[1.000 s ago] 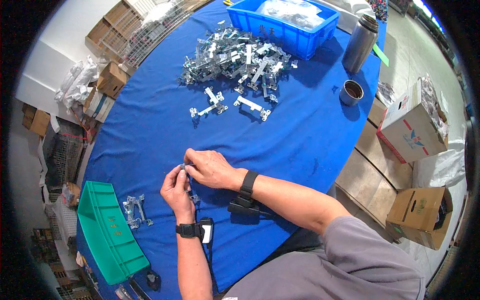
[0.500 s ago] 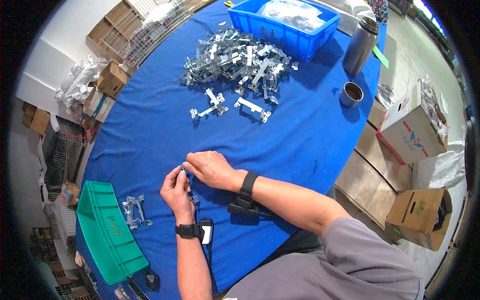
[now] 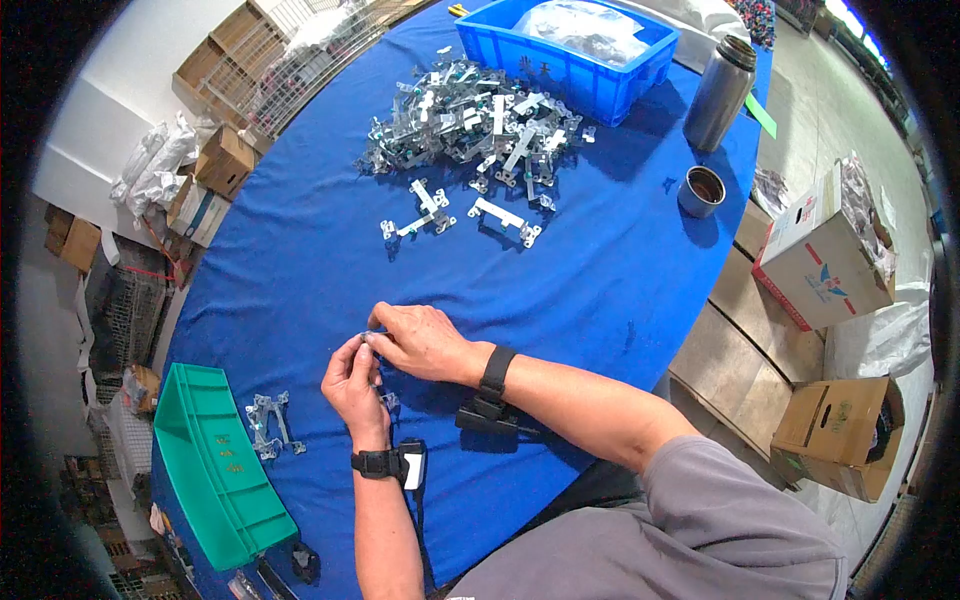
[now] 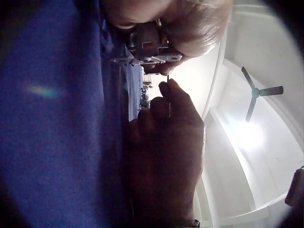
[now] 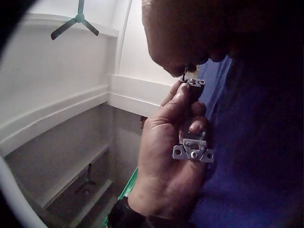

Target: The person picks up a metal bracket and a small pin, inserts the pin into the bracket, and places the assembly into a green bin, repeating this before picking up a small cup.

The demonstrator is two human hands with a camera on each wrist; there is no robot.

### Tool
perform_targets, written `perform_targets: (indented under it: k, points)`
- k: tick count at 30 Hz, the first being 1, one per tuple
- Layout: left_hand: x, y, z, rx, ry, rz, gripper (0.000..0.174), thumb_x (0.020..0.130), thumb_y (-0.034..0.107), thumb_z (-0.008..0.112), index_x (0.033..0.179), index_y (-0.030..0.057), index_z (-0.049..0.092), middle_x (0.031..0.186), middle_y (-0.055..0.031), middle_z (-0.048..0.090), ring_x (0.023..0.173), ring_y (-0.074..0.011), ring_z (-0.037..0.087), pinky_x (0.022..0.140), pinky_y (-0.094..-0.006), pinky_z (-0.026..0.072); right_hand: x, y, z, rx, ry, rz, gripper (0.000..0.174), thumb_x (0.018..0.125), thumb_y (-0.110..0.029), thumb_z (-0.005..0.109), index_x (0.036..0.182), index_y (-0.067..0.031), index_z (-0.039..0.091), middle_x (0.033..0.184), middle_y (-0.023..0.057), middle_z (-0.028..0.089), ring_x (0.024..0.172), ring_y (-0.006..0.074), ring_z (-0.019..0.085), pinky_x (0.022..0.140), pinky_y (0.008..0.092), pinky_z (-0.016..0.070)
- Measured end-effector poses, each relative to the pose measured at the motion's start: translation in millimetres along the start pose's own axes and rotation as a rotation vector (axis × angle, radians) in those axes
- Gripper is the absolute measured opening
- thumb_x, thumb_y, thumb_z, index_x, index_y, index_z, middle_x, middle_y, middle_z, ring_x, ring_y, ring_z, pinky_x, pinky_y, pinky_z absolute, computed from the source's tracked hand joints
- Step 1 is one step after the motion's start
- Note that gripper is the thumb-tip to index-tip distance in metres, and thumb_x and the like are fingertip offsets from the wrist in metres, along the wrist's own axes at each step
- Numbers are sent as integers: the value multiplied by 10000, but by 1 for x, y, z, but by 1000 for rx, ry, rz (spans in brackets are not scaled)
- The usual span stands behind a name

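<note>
Head view, from the left: a green tray (image 3: 215, 460) sits at the counter's (image 3: 600, 280) near edge, with a few loose parts (image 3: 268, 420) just beside it. Next comes the left hand (image 3: 352, 385), fingers curled round a small metal bracket (image 5: 193, 151), which is held just above the blue cloth. The right wrist view shows its lower end, the one with the holes, lying against the palm. The right hand (image 3: 420, 338) meets it from the other side, fingertips pinching the bracket's upper end. Further right and well apart lie the big pile (image 3: 470, 115) of brackets and the blue bin (image 3: 580, 50).

The bracket looks like thin stamped steel: light, stiff and smooth enough to slip or twist out of a pinch, probably with sharp edges. The best hold is likely across the flat strip, leaving the holed ends free.
</note>
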State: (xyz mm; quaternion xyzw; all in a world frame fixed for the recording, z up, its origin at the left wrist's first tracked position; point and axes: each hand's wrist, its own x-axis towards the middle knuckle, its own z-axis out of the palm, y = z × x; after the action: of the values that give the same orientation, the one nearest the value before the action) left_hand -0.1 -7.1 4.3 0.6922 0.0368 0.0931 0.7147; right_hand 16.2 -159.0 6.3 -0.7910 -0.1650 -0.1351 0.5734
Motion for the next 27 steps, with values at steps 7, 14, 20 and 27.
perform_targets:
  k: [7, 14, 20, 27]
  points:
    - [-1, 1, 1, 1, 18, -13, 181, 898, 11, 661, 1072, -32, 686, 816, -43, 666, 612, -55, 540, 489, -187, 395, 1, 6, 2, -117, -37, -43, 208, 951, -236, 567, 901, -35, 542, 756, 166, 630, 748, 394, 634, 620, 490, 479]
    - [0, -1, 2, -7, 30, -9, 193, 897, 10, 665, 1084, -31, 688, 812, -40, 664, 617, -53, 543, 493, -185, 399, -1, 5, 4, -47, -1, 2, 230, 959, -256, 549, 914, -31, 526, 756, 184, 635, 744, 416, 633, 621, 518, 477]
    - [0, -2, -2, 7, 7, -12, 174, 900, 5, 658, 1068, -28, 689, 845, -50, 683, 632, -53, 554, 500, -183, 406, 2, 5, -2, -94, -75, -6, 237, 958, -264, 549, 948, -28, 528, 781, 196, 648, 770, 415, 642, 640, 516, 488]
    - [0, 0, 2, -19, 25, -1, 172, 893, 12, 671, 1059, -25, 690, 809, -41, 669, 631, -55, 556, 500, -183, 399, -1, 4, 4, -49, 21, 6, 239, 963, -259, 560, 900, -30, 532, 756, 173, 625, 757, 395, 632, 626, 494, 475]
